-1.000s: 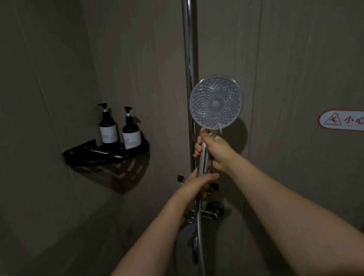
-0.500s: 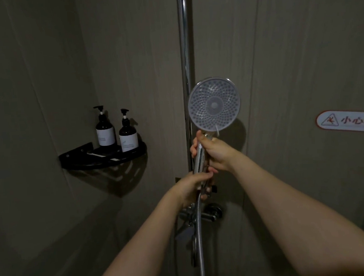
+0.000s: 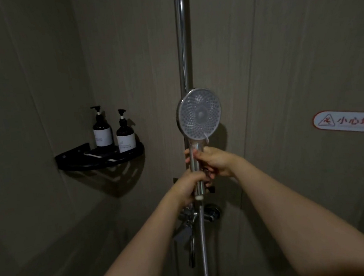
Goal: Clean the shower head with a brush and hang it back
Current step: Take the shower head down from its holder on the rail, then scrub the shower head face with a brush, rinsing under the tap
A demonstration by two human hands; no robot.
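On the left wall a black corner shelf (image 3: 100,157) carries two pump bottles (image 3: 102,130), well apart from the work. The left hand (image 3: 188,186) is wrapped round the lower end of the shower head (image 3: 199,114) handle, fingers closed on it just above where the hose (image 3: 203,239) leaves. The right hand (image 3: 214,161) grips the same handle higher up, fingers curled round it just under the round spray face. The handle's long axis runs 6 to 12 o'clock, lying along the chrome rail (image 3: 182,40) (the bracket is hidden behind the hands), spray face at 12 from both hands. No brush is in view. Judging by this, the next move turns on the handle and the bracket.
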